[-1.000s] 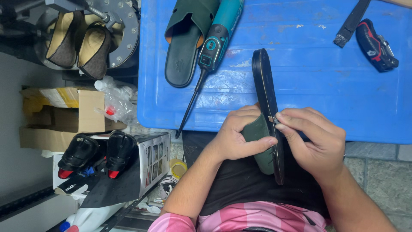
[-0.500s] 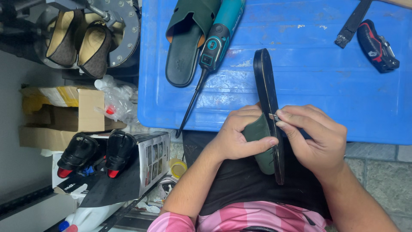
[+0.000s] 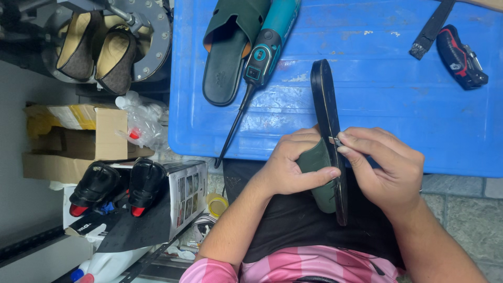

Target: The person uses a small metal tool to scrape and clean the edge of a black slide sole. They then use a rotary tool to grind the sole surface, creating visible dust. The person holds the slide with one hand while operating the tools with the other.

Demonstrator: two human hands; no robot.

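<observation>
Green sandal (image 3: 320,173) stood on its edge, black sole turned right, toe end lying over the near edge of the blue bench (image 3: 377,94), heel end over the person's lap. Left hand (image 3: 291,165) wraps the green strap, fingers curled shut around it, thumb along the lower side. Right hand (image 3: 385,170) sits against the sole rim, thumb and forefinger pinched on a small metal piece (image 3: 335,140) at the edge; can't tell what it is. Bench top is blue plastic, scuffed, white smears near the middle. Far left corner: second green sandal (image 3: 230,47) lying flat, teal power tool (image 3: 270,44) just beside it, its thin shaft running off the near edge. Far right corner: black strap (image 3: 430,29) and a red-black hand tool (image 3: 461,56), close together. Left of the bench, off it: round metal fixture with two brown shoes (image 3: 97,52), open tan cardboard box (image 3: 78,136), crumpled clear plastic bag (image 3: 144,123), pair of black shoes (image 3: 118,183) with red heels on a white printed box (image 3: 186,191). Grey stone floor (image 3: 461,215) at right.
</observation>
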